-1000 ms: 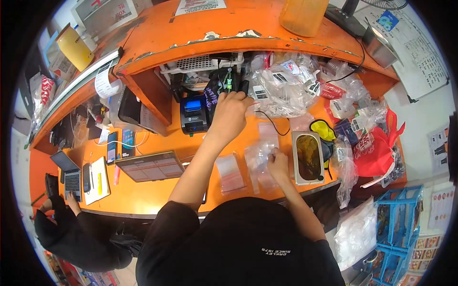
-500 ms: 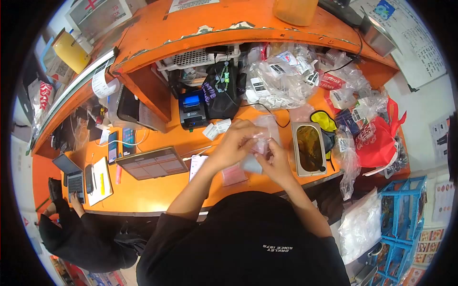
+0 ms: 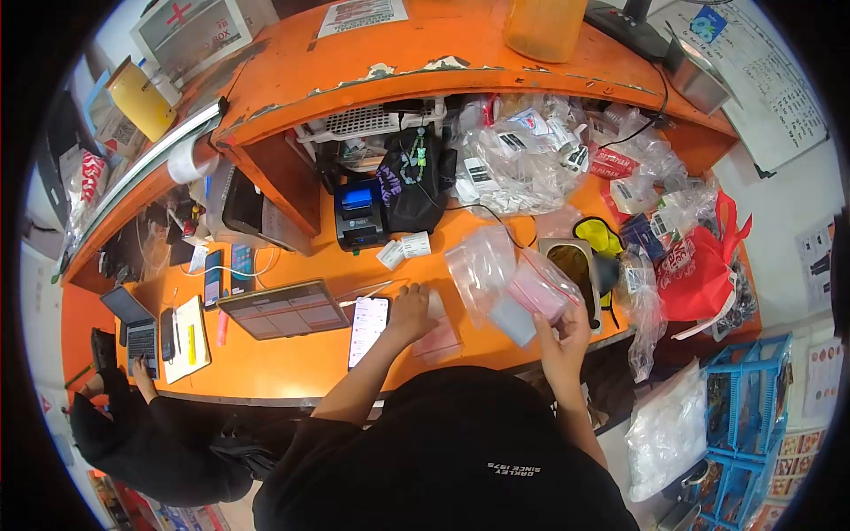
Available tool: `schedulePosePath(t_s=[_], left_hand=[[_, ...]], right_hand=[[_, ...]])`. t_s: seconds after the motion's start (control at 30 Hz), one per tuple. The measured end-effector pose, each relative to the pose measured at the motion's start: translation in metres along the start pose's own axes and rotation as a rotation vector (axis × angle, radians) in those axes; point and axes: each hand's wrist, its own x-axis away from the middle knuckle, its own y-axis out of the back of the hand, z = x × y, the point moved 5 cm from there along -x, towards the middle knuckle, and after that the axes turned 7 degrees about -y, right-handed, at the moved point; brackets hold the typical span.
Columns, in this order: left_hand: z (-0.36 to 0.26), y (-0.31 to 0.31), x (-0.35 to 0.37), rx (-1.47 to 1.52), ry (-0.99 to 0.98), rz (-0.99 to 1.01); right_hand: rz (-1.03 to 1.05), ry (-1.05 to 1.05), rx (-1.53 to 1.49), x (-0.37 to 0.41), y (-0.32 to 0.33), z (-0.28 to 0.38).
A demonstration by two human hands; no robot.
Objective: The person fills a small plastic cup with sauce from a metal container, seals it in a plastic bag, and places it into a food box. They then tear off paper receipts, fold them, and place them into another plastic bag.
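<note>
My right hand (image 3: 565, 343) pinches the lower right edge of a clear plastic zip bag (image 3: 547, 288) with something pink inside. Beside and partly under it lie a pale grey-blue packet (image 3: 513, 320) and another clear plastic bag (image 3: 478, 265). My left hand (image 3: 410, 314) is low over the desk, fingers curled downward, next to a small whitish item (image 3: 436, 306); what its fingertips hold, if anything, is hidden. Just below that hand lies a flat pink packet (image 3: 438, 342). A phone with a lit white screen (image 3: 367, 329) rests to its left.
A metal container (image 3: 571, 265) stands right of the bags, beside a yellow-and-black item (image 3: 599, 235). Behind are a black label printer (image 3: 360, 217) and heaped plastic bags (image 3: 522, 159). A tablet (image 3: 285, 310) stands at left. Another person's hand (image 3: 142, 379) is at a laptop (image 3: 137, 332).
My hands have moved apart. The left went left and down toward the desk; the right went right and down, carrying the zip bag, which now hangs flatter and in fuller view.
</note>
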Motion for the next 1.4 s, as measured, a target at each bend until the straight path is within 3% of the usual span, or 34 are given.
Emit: schedulePosePath(t_s=[0.07,0.17,0.2,0.27,0.3,0.37,0.4,0.47,0.57,0.6,0.67,0.8,0.87,0.93,0.97,1.03,1.07,1.13,1.2,1.27,1.33,1.4], left_hand=[[0.011,-0.001,-0.018,0.134,-0.033,0.009],[0.009,0.024,-0.047,0.906,-0.176,-0.117],[0.000,0.035,-0.056,0.905,-0.180,-0.113],[0.000,0.057,-0.068,1.282,0.039,-0.450],[-0.004,0.058,-0.070,1.281,0.030,-0.448],[-0.010,0.077,-0.065,0.833,-0.045,-0.746],[-0.021,0.090,-0.055,0.830,-0.053,-0.743],[-0.053,0.096,-0.036,0.686,-0.177,-0.310],[-0.099,0.083,-0.003,1.030,-0.538,0.147],[-0.110,0.076,0.007,1.032,-0.537,0.145],[-0.130,0.063,0.027,1.372,-0.638,0.203],[-0.100,0.030,0.003,1.665,-0.543,0.268],[-0.074,0.037,-0.029,1.710,-0.413,0.061],[-0.063,0.033,-0.067,1.088,-0.306,-0.274],[-0.067,0.034,-0.087,1.091,-0.310,-0.280],[-0.085,0.045,-0.119,0.394,-0.307,-0.434],[-0.099,0.047,-0.129,0.400,-0.316,-0.441],[-0.129,0.048,-0.148,-0.094,-0.273,-0.362],[-0.142,0.038,-0.171,-0.052,-0.297,-0.277],[-0.148,0.022,-0.186,-0.385,-0.203,-0.355],[-0.150,0.023,-0.186,-0.354,-0.212,-0.469],[-0.145,0.029,-0.186,-0.149,-0.235,-0.361]], right_hand=[[-0.056,-0.055,-0.018,0.005,0.013,0.000],[-0.079,-0.078,-0.048,0.009,0.026,0.003],[-0.084,-0.070,-0.057,0.010,0.028,0.003],[-0.094,-0.061,-0.074,0.010,0.030,0.002],[-0.095,-0.074,-0.090,0.011,0.030,0.002],[-0.105,-0.080,-0.108,0.011,0.029,0.003],[-0.098,-0.095,-0.124,0.012,0.026,0.003],[-0.095,-0.116,-0.143,0.015,0.025,-0.002],[0.014,-0.147,-0.074,0.017,0.015,-0.015],[0.016,-0.147,-0.073,0.018,0.011,-0.017],[0.159,-0.186,0.085,0.023,-0.004,-0.024],[0.185,-0.142,0.133,0.026,-0.012,-0.028],[0.205,-0.160,0.157,0.026,-0.015,-0.030],[0.232,-0.182,0.202,0.023,-0.019,-0.033],[0.234,-0.176,0.205,0.022,-0.021,-0.034],[0.255,-0.128,0.196,0.024,-0.028,-0.033],[0.250,-0.120,0.205,0.024,-0.029,-0.030],[0.219,-0.164,0.180,0.023,-0.026,-0.024],[0.192,-0.128,0.211,0.022,-0.018,-0.023],[0.156,-0.110,0.284,0.020,-0.012,-0.019],[0.126,-0.101,0.320,0.019,-0.009,-0.018],[0.133,-0.128,0.293,0.021,-0.007,-0.020]])
